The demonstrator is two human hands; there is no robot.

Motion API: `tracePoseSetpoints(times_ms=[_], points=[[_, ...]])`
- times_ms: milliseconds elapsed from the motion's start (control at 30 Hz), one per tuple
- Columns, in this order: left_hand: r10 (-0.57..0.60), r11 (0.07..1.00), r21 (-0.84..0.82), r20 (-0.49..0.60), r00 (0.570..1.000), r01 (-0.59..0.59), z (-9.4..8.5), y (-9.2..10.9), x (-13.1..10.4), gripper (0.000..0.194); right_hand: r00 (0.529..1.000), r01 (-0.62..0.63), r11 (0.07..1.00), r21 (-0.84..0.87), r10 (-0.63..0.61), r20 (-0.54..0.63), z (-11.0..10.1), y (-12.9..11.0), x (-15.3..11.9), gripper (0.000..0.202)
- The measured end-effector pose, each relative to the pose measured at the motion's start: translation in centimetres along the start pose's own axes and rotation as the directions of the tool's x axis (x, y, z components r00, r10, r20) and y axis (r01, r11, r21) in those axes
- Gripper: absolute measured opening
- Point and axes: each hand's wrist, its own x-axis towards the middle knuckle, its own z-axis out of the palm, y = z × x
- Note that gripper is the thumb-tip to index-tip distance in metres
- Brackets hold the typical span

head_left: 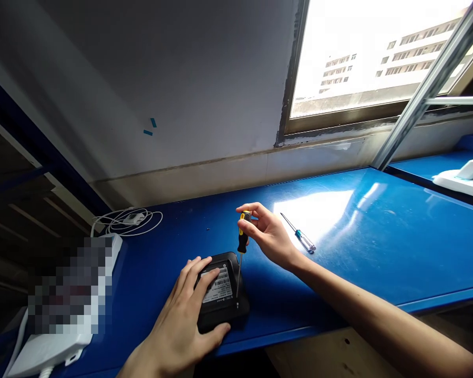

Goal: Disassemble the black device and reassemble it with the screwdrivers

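A black device [242,310] with a white printed label lies on the blue table near its front edge. My left hand [185,310] rests on its left side, fingers spread over the label and the thumb along the near edge. In my right hand [266,231] is a yellow and black screwdriver [243,241], pinched by the handle and held nearly upright. Its tip points down at the device's right side, close to a small screw [237,305]; whether they touch is hard to tell.
A second screwdriver [304,240] with a clear handle lies right of my right hand. White cable [136,218] is coiled at the back left, near a partly blurred white device [51,352]. Behind the blue table [398,236] are a wall and window.
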Motion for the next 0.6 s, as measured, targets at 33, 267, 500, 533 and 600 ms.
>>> tracePoseSetpoints(times_ms=[33,267,500,533,600], points=[[-0.004,1.000,-0.006,-0.003,1.000,0.004,0.0,0.1,0.0,0.078,1.000,0.003,1.000,0.000,-0.003,-0.002,0.0,0.0,0.0,0.035],[0.007,0.999,-0.039,0.003,1.000,-0.007,0.0,0.2,-0.2,0.076,0.997,0.060,0.998,0.021,-0.059,-0.042,-0.1,0.1,0.2,0.034],[0.113,0.993,-0.024,-0.068,0.991,-0.115,0.5,-0.4,-0.9,0.075,0.995,0.088,0.996,-0.020,-0.089,-0.044,-0.1,-0.2,0.1,0.036],[0.130,0.991,-0.021,-0.080,0.988,-0.132,0.6,-0.5,-1.0,0.075,0.995,0.086,0.996,-0.019,-0.087,-0.045,-0.1,-0.2,0.1,0.036],[0.165,0.986,-0.009,-0.097,0.982,-0.166,0.8,-0.6,-1.2,0.076,0.996,0.078,0.997,-0.011,-0.078,-0.044,-0.1,-0.3,0.0,0.036]])
